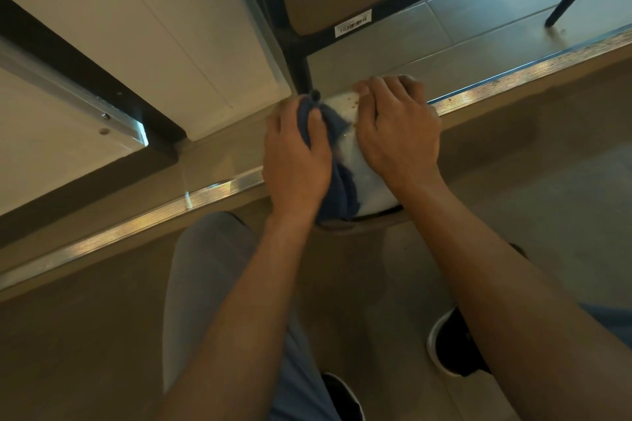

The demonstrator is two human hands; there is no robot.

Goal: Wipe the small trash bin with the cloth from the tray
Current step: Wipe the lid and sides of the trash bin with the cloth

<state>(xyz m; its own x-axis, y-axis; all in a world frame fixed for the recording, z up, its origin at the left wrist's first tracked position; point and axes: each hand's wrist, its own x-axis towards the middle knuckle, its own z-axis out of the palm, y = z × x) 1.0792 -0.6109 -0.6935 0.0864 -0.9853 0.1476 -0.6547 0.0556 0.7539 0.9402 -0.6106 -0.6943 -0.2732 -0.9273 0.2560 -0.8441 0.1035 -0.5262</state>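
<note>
The small trash bin point(362, 164) is seen just above the centre of the frame, on the floor point(530, 198) beside a ribbed metal threshold strip point(136, 225) that runs diagonally from lower left to upper right. The bin is white and smooth-sided, and brown specks are visible on its top near the rim. A dark blue cloth point(333, 188) is draped against the bin's left side and hangs down to its base.

The cloth is gripped by the left hand point(295, 154), with the fingers curled round the bunched fabric and pressed toward the bin. The bin's upper right side is held by the right hand point(398, 133), with the fingers bent over the top edge.

Most of the bin is covered by the two hands and the cloth; only a narrow white band between them and a part of the top are exposed. The bin's full shape and its opening cannot be made out. The base is partly hidden by the forearms. The fingertips of the right hand are blurred. A black furniture leg point(302, 72) is seen directly above the bin, and whether it touches the bin cannot be determined. A barcode label point(353, 22) is visible at upper centre; its print is too small to be read. A black-and-white shoe point(451, 349) is cut off by the right forearm at lower right.
</note>
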